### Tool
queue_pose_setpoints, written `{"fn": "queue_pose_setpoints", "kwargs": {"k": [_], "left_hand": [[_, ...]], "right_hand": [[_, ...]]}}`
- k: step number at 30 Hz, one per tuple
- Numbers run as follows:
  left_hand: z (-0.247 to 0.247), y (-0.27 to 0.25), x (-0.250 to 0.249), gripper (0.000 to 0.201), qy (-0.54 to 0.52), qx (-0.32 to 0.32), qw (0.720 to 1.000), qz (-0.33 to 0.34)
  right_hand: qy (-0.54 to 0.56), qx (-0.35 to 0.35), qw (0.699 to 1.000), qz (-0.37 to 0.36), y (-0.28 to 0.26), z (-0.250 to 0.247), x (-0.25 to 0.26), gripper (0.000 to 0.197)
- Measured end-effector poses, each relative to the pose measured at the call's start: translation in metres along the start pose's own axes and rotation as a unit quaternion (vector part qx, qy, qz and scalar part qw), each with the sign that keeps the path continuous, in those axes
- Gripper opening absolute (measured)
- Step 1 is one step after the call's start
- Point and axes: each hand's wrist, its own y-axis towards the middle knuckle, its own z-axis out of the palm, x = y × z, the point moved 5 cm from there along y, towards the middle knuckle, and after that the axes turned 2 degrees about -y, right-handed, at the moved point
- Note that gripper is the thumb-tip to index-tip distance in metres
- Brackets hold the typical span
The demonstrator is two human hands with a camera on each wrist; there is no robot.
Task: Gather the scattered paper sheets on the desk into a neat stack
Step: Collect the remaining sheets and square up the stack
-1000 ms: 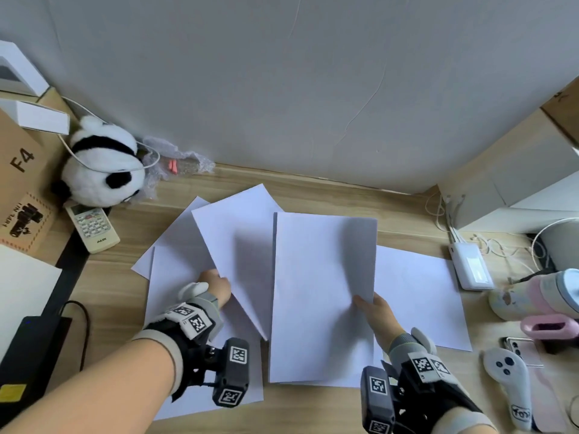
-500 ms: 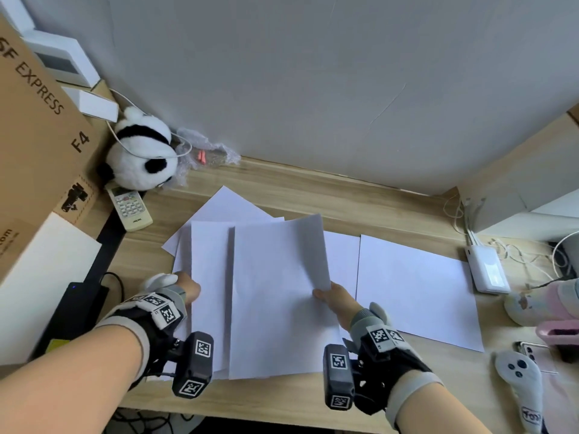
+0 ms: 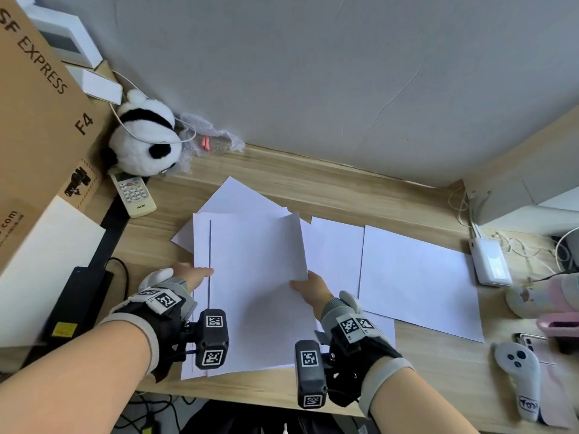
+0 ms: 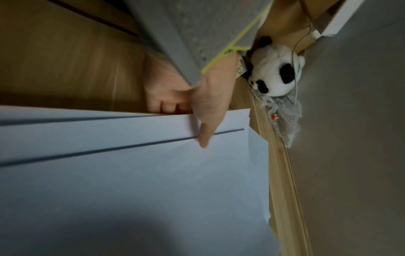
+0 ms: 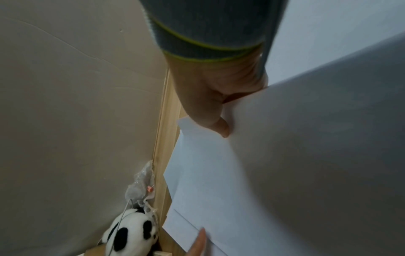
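- Head view: we see our right hand (image 3: 308,285) pinching the right edge of the top sheet (image 3: 253,277), whose far corner curls up off the pile (image 3: 200,242); our left hand (image 3: 191,274) rests with a finger on the pile's left edge; one loose sheet (image 3: 416,280) lies flat to the right, on the bench (image 3: 360,189); paper this thin will flop and slide, so we judge an edge pinch near the middle best.
- Left wrist view: our left thumb lies on top of the staggered sheet edges (image 4: 109,131) with the fingers (image 4: 162,104) tucked beneath, gripping them; the panda toy (image 4: 274,74) and the wall leave little room beyond.
- Right wrist view: the right thumb (image 5: 217,124) presses the bowed sheet against hidden fingers; the bench strip (image 5: 166,121) along the wall is narrow, so we would slide sheets leftward rather than away from us.
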Motion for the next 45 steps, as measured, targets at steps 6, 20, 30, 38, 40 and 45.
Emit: {"fn": "queue_pose_setpoints", "kwargs": {"k": [6, 20, 30, 38, 40, 45], "left_hand": [[0.018, -0.014, -0.002, 0.071, -0.059, 0.085, 0.994, 0.032], [0.034, -0.106, -0.136, 0.041, -0.226, 0.186, 0.927, 0.235], [0.054, -0.115, -0.126, 0.030, -0.113, 0.172, 0.928, 0.311], [0.054, -0.117, -0.130, 0.027, -0.030, 0.150, 0.929, 0.336], [0.054, -0.118, -0.132, 0.035, -0.019, 0.134, 0.929, 0.345], [0.055, -0.123, -0.136, 0.034, -0.023, 0.127, 0.927, 0.351]], "right_hand": [[0.043, 0.019, 0.999, 0.006, -0.001, 0.005, -0.010, 0.038], [0.278, -0.005, 0.939, -0.202, -0.040, -0.099, 0.064, 0.021], [0.193, -0.060, 0.935, -0.292, -0.050, -0.126, 0.056, 0.028], [0.164, -0.065, 0.930, -0.322, -0.046, -0.144, 0.073, 0.056], [0.151, -0.055, 0.931, -0.328, -0.047, -0.149, 0.081, 0.053], [0.148, -0.039, 0.919, -0.362, -0.050, -0.159, 0.095, 0.050]]}}
